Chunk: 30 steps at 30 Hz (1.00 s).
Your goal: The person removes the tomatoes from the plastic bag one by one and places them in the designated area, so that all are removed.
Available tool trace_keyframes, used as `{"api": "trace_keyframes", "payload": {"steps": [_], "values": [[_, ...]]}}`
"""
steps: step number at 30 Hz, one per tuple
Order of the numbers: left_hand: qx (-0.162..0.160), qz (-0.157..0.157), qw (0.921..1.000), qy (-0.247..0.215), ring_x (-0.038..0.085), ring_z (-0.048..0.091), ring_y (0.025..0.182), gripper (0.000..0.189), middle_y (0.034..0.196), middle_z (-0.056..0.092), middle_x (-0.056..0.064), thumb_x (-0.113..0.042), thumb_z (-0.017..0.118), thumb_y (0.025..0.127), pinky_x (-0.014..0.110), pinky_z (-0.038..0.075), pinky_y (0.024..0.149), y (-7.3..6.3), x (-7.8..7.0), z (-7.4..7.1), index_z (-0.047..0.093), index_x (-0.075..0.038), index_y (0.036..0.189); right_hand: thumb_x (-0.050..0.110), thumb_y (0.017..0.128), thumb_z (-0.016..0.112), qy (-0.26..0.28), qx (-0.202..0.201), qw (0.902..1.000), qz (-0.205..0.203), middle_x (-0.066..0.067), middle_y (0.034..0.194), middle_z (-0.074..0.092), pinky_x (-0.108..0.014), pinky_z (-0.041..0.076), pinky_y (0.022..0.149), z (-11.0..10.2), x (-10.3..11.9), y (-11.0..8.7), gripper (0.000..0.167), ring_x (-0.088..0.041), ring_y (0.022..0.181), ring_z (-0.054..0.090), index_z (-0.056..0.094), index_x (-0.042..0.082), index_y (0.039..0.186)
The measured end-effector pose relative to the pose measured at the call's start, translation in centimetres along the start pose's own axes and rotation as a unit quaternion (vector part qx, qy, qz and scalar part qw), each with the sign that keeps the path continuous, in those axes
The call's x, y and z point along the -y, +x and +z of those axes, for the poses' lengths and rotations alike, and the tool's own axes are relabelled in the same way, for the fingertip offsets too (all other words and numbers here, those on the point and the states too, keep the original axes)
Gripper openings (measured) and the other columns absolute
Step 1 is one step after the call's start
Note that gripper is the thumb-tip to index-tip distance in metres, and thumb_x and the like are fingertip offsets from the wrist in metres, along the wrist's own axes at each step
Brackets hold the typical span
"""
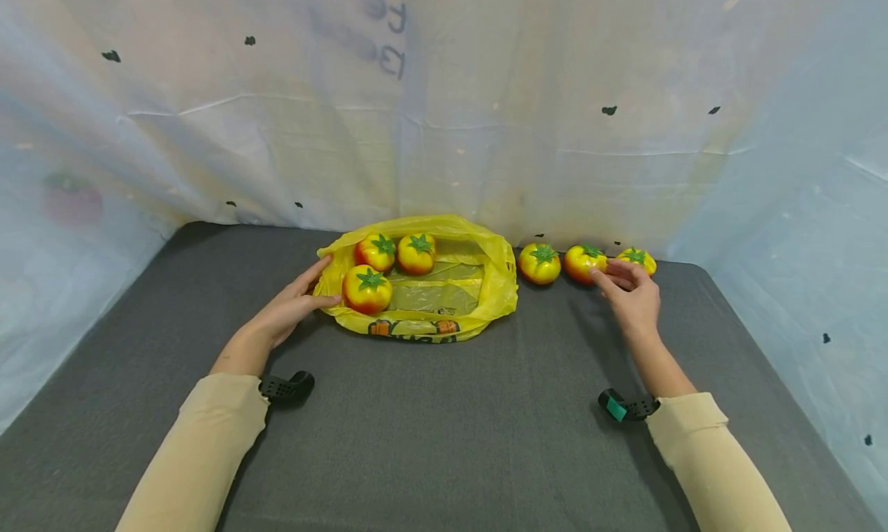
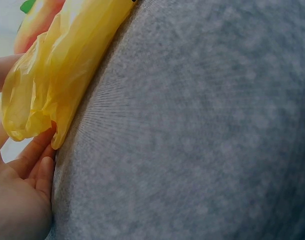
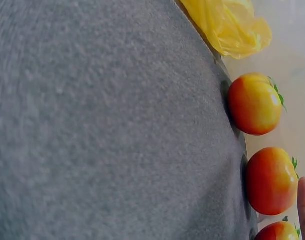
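A yellow plastic bag (image 1: 498,285) lies with its mouth spread wide; three red-and-yellow tomatoes (image 1: 367,290) sit in its left half. My left hand (image 1: 287,307) holds the bag's left edge, thumb at the rim and fingers along the outside. In the left wrist view, the bag's crumpled edge (image 2: 30,107) lies between thumb and fingers. To the right of the bag stand a near tomato (image 1: 539,264), a middle tomato (image 1: 581,264) and a far-right tomato (image 1: 640,259), partly covered by my right hand (image 1: 634,297). That hand's thumb and loosely bent fingers are beside the middle tomato.
A dark grey cloth (image 1: 444,432) covers the table. Pale translucent sheeting (image 1: 486,131) hangs along the back edge and down both sides. Black bands (image 1: 286,387) are worn on both wrists.
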<state>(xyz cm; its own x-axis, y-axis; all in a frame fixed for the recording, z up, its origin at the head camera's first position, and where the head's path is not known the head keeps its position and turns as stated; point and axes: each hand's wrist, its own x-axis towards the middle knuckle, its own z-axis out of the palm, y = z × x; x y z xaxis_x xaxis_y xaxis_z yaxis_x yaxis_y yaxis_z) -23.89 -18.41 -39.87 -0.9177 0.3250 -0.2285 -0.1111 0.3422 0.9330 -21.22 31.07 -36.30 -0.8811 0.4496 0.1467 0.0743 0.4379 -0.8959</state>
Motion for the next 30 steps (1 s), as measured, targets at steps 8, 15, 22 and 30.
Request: {"api": "trace_keyframes", "payload": {"steps": [8, 15, 22, 30], "values": [[0.000, -0.001, 1.0000, 0.002, 0.034, -0.010, 0.147, 0.090, 0.161, -0.014, 0.006, -0.035, 0.061, 0.094, 0.063, 0.005, 0.114, -0.1, 0.1, 0.0, -0.006, -0.032, 0.154, 0.039, 0.085, 0.072, -0.012, 0.011, 0.9998, -0.013, -0.007, 0.120, 0.062, -0.014, 0.052, 0.068, 0.5, 0.3, -0.4, 0.054, 0.008, 0.084, 0.056, 0.060, 0.007, 0.126], [0.001, -0.001, 1.0000, 0.000, 0.034, -0.010, 0.147, 0.090, 0.161, -0.014, 0.006, -0.034, 0.061, 0.094, 0.063, 0.005, 0.114, -0.1, 0.1, 0.0, -0.006, -0.032, 0.154, 0.043, 0.085, 0.071, -0.022, 0.036, 0.9989, -0.020, -0.010, 0.123, 0.061, -0.013, 0.052, 0.069, 0.9, 0.7, -0.8, 0.055, 0.005, 0.087, 0.055, 0.060, 0.007, 0.126], [0.002, 0.005, 1.0000, -0.004, 0.033, -0.010, 0.147, 0.090, 0.161, -0.015, 0.005, -0.032, 0.061, 0.094, 0.063, 0.004, 0.114, -0.1, 0.1, 0.0, -0.006, -0.032, 0.154, 0.039, 0.085, 0.072, -0.011, 0.044, 0.9979, -0.047, -0.012, 0.119, 0.062, -0.015, 0.053, 0.068, 1.8, 1.1, -1.4, 0.051, 0.005, 0.084, 0.056, 0.062, 0.004, 0.122], [0.002, 0.004, 1.0000, -0.001, 0.034, -0.010, 0.147, 0.090, 0.161, -0.014, 0.006, -0.033, 0.061, 0.094, 0.064, 0.004, 0.113, -0.1, 0.1, 0.0, -0.006, -0.032, 0.154, 0.035, 0.085, 0.073, -0.002, 0.062, 0.9966, -0.054, -0.013, 0.116, 0.064, -0.013, 0.051, 0.066, 2.6, 1.7, -1.7, 0.050, 0.002, 0.084, 0.057, 0.062, 0.002, 0.122]]}}
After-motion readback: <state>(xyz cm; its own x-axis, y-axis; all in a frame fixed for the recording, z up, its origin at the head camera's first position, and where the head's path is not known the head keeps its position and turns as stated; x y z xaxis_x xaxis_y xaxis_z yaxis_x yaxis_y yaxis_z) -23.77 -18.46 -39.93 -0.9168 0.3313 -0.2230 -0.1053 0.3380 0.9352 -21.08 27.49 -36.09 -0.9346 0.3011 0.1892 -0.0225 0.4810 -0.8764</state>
